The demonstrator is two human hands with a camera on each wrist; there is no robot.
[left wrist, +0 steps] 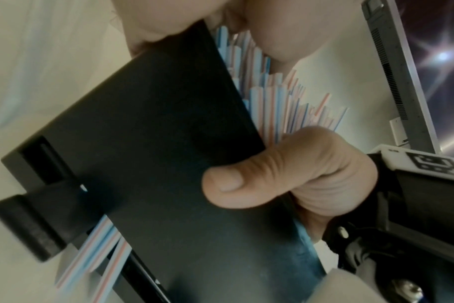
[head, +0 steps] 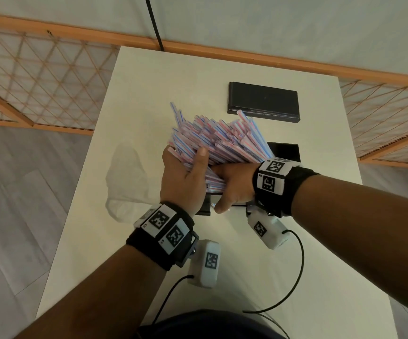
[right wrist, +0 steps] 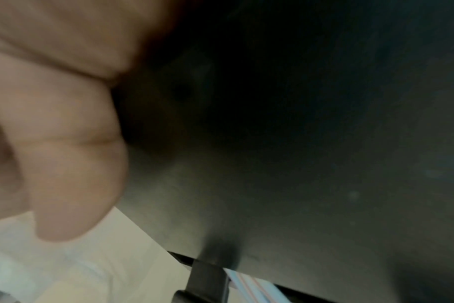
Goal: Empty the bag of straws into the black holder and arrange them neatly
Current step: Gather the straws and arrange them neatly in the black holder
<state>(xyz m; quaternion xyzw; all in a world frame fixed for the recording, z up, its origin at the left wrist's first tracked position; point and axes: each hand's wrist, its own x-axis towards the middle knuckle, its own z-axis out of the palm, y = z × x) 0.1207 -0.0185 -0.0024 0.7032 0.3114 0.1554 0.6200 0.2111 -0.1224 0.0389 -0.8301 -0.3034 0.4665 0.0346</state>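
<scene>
A thick bundle of red- and blue-striped straws point(head: 222, 135) stands tilted in the black holder point(head: 284, 151) and fans out toward the far left. My left hand point(head: 188, 167) grips the bundle from the left, thumb on top. Across the bundle's base lies my right hand point(head: 225, 189). In the left wrist view its thumb point(left wrist: 226, 182) presses the holder's front wall point(left wrist: 156, 143), the straws point(left wrist: 272, 98) rising behind it. A few straw ends point(left wrist: 91, 254) poke out of the slot at the holder's foot. The right wrist view shows the dark holder wall point(right wrist: 298, 143) close up.
The holder's black lid point(head: 264, 101) lies flat at the back of the white table point(head: 222, 270). The clear plastic bag point(head: 129, 177) lies crumpled left of my hands. Camera cables point(head: 293, 277) trail over the near table. A wooden lattice screen point(head: 39, 77) stands behind.
</scene>
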